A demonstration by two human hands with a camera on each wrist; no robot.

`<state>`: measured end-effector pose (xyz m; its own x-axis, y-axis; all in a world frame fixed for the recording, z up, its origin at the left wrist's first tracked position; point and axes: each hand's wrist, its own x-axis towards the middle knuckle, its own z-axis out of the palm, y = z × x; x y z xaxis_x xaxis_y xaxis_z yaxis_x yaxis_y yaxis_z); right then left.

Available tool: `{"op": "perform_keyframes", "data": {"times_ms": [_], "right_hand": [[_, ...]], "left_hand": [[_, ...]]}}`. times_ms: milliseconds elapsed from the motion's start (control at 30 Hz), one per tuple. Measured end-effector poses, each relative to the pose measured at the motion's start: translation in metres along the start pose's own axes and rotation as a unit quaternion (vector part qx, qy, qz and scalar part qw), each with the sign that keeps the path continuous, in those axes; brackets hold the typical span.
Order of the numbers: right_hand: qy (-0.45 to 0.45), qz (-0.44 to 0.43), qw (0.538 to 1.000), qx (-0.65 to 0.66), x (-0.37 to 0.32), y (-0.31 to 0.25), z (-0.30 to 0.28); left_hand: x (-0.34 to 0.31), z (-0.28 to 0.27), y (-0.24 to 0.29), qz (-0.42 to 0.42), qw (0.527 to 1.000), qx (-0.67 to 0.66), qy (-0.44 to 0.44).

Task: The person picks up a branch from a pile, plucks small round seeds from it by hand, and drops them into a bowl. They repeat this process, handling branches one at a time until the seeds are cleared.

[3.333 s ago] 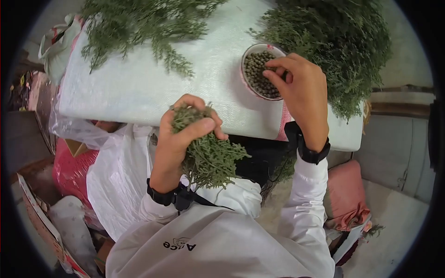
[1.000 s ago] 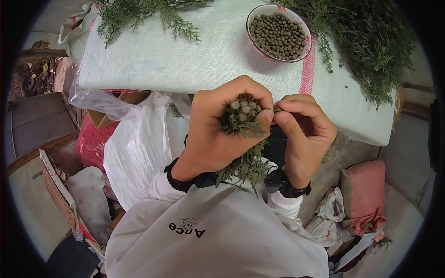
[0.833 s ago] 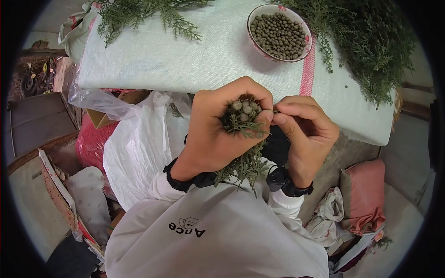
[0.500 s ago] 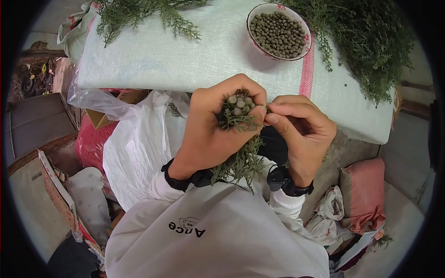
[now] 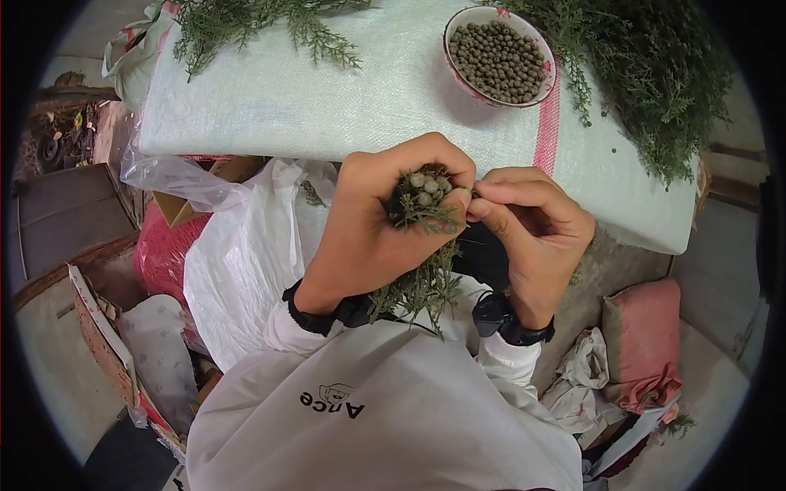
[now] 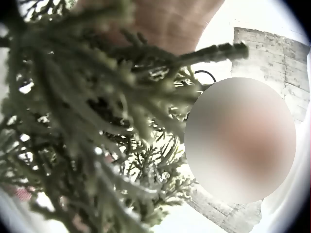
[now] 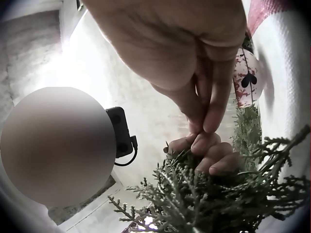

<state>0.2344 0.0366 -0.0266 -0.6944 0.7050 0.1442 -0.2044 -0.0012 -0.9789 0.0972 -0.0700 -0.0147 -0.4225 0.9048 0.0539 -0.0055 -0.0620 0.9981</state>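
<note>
In the head view my left hand (image 5: 389, 233) curls round a green sprig (image 5: 422, 286), with several round grey-green berries (image 5: 427, 186) showing inside the grip. Beside its thumb, the thumb and index finger of my right hand (image 5: 536, 233) pinch something small, mostly hidden between the tips. The right wrist view shows the right hand's (image 7: 194, 63) fingertips meeting the left hand's fingers (image 7: 209, 148) above the foliage (image 7: 204, 204). Foliage (image 6: 87, 126) fills much of the left wrist view. A bowl (image 5: 453, 69) of similar berries stands beyond both hands.
The bowl rests on a white woven sack surface (image 5: 327, 114) with a pink stripe. A large pile of green branches (image 5: 655, 90) lies at its right, and more branches (image 5: 246, 29) at the upper left. White plastic (image 5: 241, 270) and a pink sack (image 5: 643, 340) lie lower down.
Since the oldest frame my right hand has left the bowl and come to the left hand, which has turned with the sprig. Over the last second both hands have shifted only slightly.
</note>
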Motion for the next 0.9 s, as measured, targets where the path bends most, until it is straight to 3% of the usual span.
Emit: {"op": "perform_keyframes", "data": {"times_ms": [233, 333, 600, 900], "right_hand": [[-0.028, -0.033, 0.998, -0.053, 0.004, -0.001, -0.005], [0.060, 0.108, 0.992, 0.022, 0.003, -0.013, 0.004], [0.017, 0.030, 0.999, -0.017, -0.002, 0.000, -0.005], [0.027, 0.053, 0.997, 0.055, -0.005, 0.002, -0.002]], "left_hand": [[0.004, -0.003, -0.001, 0.021, 0.999, 0.035, -0.029], [0.002, 0.002, -0.002, -0.022, 0.999, -0.033, -0.010], [0.002, 0.006, 0.001, -0.025, 0.998, -0.058, 0.011], [0.004, 0.002, -0.001, -0.007, 0.999, -0.034, -0.006]]}}
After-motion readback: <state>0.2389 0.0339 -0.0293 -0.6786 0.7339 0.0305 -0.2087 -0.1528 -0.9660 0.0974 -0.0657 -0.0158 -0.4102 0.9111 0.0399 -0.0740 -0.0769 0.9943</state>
